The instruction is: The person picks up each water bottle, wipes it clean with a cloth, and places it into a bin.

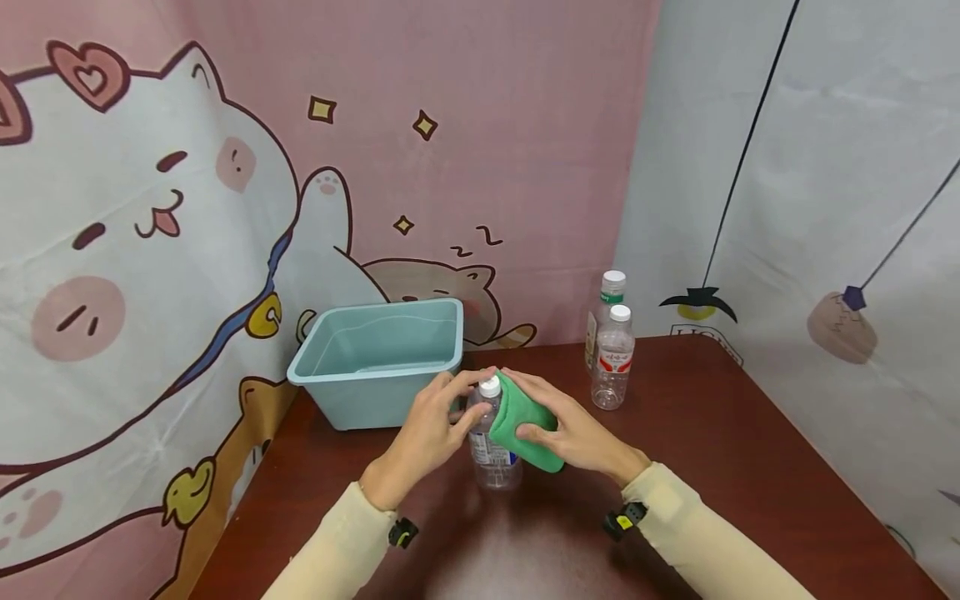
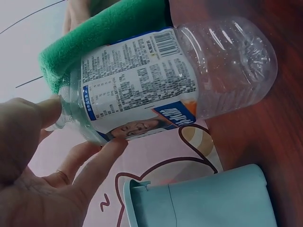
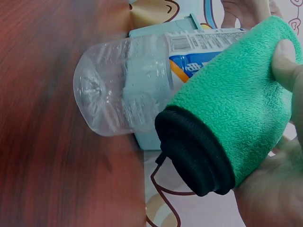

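A clear plastic bottle (image 1: 497, 477) with a white cap and a printed label is upright in front of me. My left hand (image 1: 429, 427) grips it around the neck and shoulder, thumb on one side and fingers on the other, as the left wrist view shows. In my right hand (image 1: 576, 427) is a folded green cloth (image 1: 528, 417), held against the bottle's right side near the top. Seen from the right wrist, the cloth (image 3: 236, 104) has a black edge and covers part of the label; the bottle's ridged base (image 3: 102, 90) shows bare.
A light blue plastic bin (image 1: 375, 404) stands at the back left, just behind my left hand. Two more capped bottles, one with a red label (image 1: 613, 363) and one with a green band (image 1: 612, 296), stand at the back right. Printed curtains hang behind the dark red table (image 1: 720, 467).
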`<action>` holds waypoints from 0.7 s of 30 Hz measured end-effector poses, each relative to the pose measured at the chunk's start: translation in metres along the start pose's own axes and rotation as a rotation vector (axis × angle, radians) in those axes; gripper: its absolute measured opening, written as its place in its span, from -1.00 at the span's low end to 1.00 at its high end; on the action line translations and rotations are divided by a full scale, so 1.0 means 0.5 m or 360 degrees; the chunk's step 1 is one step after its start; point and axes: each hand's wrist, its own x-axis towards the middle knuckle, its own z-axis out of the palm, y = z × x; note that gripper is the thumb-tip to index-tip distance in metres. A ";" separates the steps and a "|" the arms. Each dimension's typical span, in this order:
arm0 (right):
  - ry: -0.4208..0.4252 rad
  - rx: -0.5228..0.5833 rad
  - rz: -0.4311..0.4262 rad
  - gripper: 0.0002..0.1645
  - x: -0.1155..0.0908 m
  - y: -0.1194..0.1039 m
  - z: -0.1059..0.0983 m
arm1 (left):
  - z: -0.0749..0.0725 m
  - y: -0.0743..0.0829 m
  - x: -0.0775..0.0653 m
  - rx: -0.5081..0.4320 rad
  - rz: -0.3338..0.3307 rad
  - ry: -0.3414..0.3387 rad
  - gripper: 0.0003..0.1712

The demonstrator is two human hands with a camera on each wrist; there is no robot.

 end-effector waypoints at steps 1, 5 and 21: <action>0.0004 0.0000 0.0003 0.05 0.001 -0.001 0.001 | 0.000 0.000 0.000 -0.0011 -0.0004 -0.0004 -0.36; 0.0007 -0.0010 0.0011 0.14 0.003 -0.006 -0.002 | -0.002 -0.002 0.002 -0.0003 0.0022 -0.0008 -0.37; 0.0047 -0.0346 0.0076 0.03 -0.018 0.021 -0.004 | -0.007 -0.006 0.007 -0.0085 0.0055 -0.0005 -0.31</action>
